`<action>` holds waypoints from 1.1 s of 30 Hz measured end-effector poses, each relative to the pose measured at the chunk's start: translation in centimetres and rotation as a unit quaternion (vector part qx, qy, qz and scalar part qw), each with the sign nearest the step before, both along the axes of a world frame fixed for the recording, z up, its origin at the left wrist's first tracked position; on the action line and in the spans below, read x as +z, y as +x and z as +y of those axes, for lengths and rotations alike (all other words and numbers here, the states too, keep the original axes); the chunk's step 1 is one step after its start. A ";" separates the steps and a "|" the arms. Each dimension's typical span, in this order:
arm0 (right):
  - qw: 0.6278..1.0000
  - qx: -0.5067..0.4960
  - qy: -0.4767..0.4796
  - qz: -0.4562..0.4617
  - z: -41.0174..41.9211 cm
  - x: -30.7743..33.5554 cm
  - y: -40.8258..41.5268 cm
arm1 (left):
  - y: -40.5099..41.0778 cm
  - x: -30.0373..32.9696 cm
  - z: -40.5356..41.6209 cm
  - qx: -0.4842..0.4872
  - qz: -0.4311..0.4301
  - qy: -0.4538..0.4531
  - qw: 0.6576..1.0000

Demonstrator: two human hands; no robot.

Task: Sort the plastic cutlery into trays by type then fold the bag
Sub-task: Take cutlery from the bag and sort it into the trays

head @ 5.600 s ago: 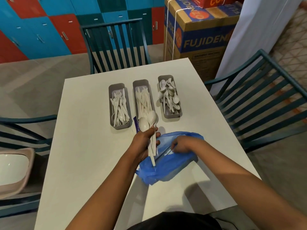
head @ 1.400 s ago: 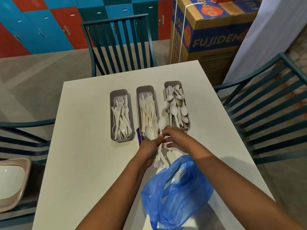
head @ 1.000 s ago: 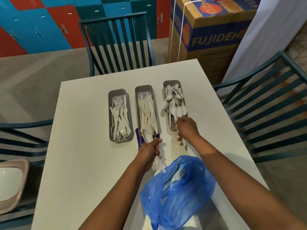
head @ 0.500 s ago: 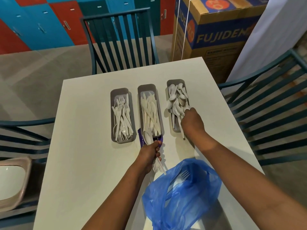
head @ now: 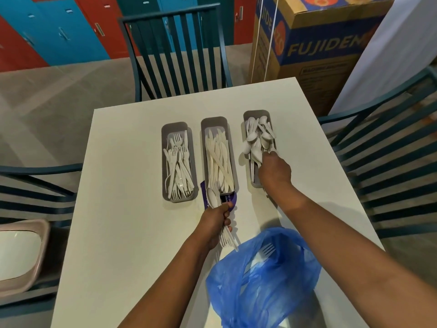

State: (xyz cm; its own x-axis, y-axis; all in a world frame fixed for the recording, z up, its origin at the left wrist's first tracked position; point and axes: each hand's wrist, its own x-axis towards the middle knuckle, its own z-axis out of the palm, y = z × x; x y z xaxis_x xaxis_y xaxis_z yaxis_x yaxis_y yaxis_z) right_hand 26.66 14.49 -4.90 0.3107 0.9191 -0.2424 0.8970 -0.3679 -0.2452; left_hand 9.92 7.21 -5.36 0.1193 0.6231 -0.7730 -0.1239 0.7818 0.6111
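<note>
thin glossy blue plastic bag (head: 264,278), matt white table (head: 123,209), smooth white plastic spoons (head: 256,140)

Dim, even indoor light, soft shadows under arms, wide-angle bending at edges.

The right hand (head: 274,174) has carried 1 spoon from the left hand's bundle (head: 227,235) into the spoon tray (head: 256,114).

The right hand (head: 274,172) covers the near end of the grey plastic spoon tray (head: 256,113). Its fingertips are hidden. The crumpled blue plastic bag (head: 262,280) is cut off by the bottom edge.
</note>
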 end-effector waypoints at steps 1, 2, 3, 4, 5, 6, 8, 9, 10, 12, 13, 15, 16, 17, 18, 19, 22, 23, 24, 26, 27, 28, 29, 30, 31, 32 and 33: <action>1.000 -0.002 -0.002 0.000 0.1 -0.1 0.0 | 0.0 0.0 0.0 0.000 -0.001 0.000 1.000; 1.000 -0.005 -0.003 0.000 0.1 -0.1 0.0 | 0.0 0.0 0.0 0.001 -0.001 0.000 1.000; 1.000 -0.009 -0.005 0.001 0.2 -0.2 0.0 | -0.1 -0.1 0.0 0.001 -0.001 0.000 1.000; 1.000 -0.013 -0.006 0.003 0.3 -0.2 0.0 | -0.1 -0.1 0.0 0.002 0.000 0.000 1.000; 1.000 -0.017 -0.006 0.005 0.4 -0.2 0.0 | -0.1 -0.1 0.1 0.002 0.000 0.000 1.000; 1.000 -0.021 -0.005 0.007 0.4 -0.2 0.0 | -0.2 -0.2 0.1 0.002 0.001 -0.001 1.000; 1.000 -0.025 -0.001 0.008 0.5 -0.3 -0.1 | -0.3 -0.3 0.1 0.001 0.002 0.000 1.000; 1.000 -0.026 0.000 0.009 0.5 -0.3 -0.1 | -0.3 -0.3 0.1 0.001 0.003 0.000 1.000; 1.000 -0.026 0.002 0.011 0.5 -0.4 -0.1 | -0.3 -0.4 0.1 0.001 0.003 -0.001 1.000; 1.000 -0.027 0.005 0.012 0.4 -0.6 0.0 | -0.3 -0.3 0.1 -0.001 0.003 0.001 1.000; 1.000 -0.026 0.007 0.012 0.3 -0.6 0.0 | -0.3 -0.3 0.1 -0.003 0.003 0.001 1.000; 1.000 -0.026 0.009 0.009 0.2 -0.7 0.1 | -0.3 -0.3 0.1 -0.004 0.003 0.001 1.000; 1.000 -0.025 0.010 0.008 0.2 -0.8 0.1 | -0.3 -0.2 0.0 -0.004 0.002 0.001 1.000; 1.000 -0.026 0.009 0.007 0.1 -0.8 0.1 | -0.3 -0.1 0.0 -0.002 0.000 0.000 1.000; 1.000 -0.026 0.009 0.005 0.1 -0.8 0.1 | -0.3 0.0 0.0 0.000 -0.002 -0.002 1.000; 1.000 -0.025 0.009 0.002 0.1 -0.7 0.0 | -0.3 0.1 0.1 0.004 -0.008 -0.005 1.000; 1.000 -0.009 0.029 -0.008 -0.2 -0.2 -0.4 | -0.4 0.5 0.3 0.028 -0.056 -0.029 0.998; 0.999 0.004 0.045 -0.001 -0.5 0.2 -0.7 | -0.3 0.7 0.4 0.038 -0.075 -0.035 0.996; 0.998 0.019 0.058 0.019 -0.9 0.5 -1.2 | -0.3 0.9 0.5 0.043 -0.089 -0.036 0.994; 0.991 0.033 0.050 0.117 -1.8 1.1 -2.5 | -0.1 1.4 0.6 0.035 -0.109 -0.029 0.993; 0.982 0.034 0.017 0.187 -2.2 1.3 -3.3 | 0.0 1.5 0.7 0.025 -0.117 -0.028 0.992; 0.965 0.038 -0.029 0.258 -2.7 1.5 -4.0 | 0.1 1.7 0.7 0.011 -0.121 -0.026 0.992; 0.944 0.043 -0.081 0.318 -3.1 1.7 -4.5 | 0.2 1.8 0.7 -0.003 -0.124 -0.024 0.992; 0.920 0.038 -0.128 0.368 -3.4 2.0 -4.9 | 0.3 1.8 0.7 -0.016 -0.122 -0.022 0.992; 0.898 0.022 -0.159 0.410 -3.7 2.2 -5.2 | 0.4 1.9 0.6 -0.024 -0.118 -0.018 0.993; 0.878 -0.002 -0.173 0.447 -3.9 2.2 -5.2 | 0.4 1.8 0.6 -0.029 -0.114 -0.014 0.993; 0.863 -0.027 -0.172 0.475 -4.0 2.2 -5.1 | 0.4 2.0 0.5 -0.034 -0.112 -0.010 0.993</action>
